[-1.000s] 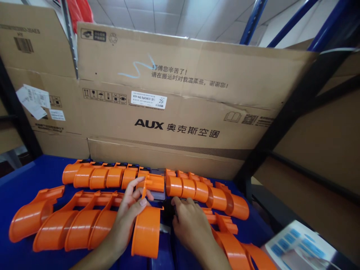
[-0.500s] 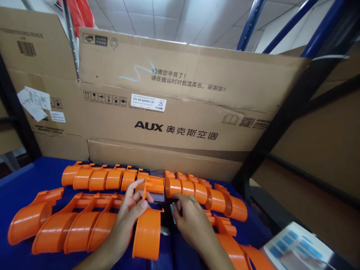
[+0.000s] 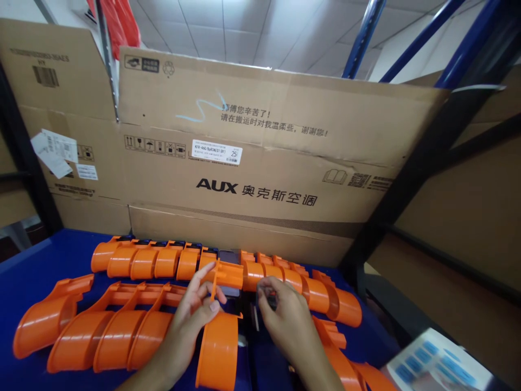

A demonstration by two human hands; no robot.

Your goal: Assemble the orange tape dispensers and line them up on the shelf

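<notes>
My left hand [image 3: 195, 315] is closed around the upright arm of an orange plastic part [image 3: 220, 350], thumb against fingers. A wide curved band forms its lower end, and a ribbed block sticks out at the top. To its right, my right hand [image 3: 283, 312] has its fingers curled in a pinch around a small dark piece with a thin pale edge [image 3: 255, 316]; its kind is mostly hidden by the fingers. The two hands are apart. Behind the held part lies a flat grey rectangular object [image 3: 228, 257], partly covered.
Similar orange parts stand in a back row [image 3: 142, 264], several with dark pieces on top, and in a front row [image 3: 79, 339] at left. More orange parts [image 3: 340, 364] lie at right on the blue surface [image 3: 28, 260]. A cardboard panel [image 3: 260, 163] closes the back; a printed box [image 3: 437, 361] sits at lower right.
The orange part in my left hand has shifted slightly right and down in view. My right hand has moved a little right with the small piece, widening the gap from the back row.
</notes>
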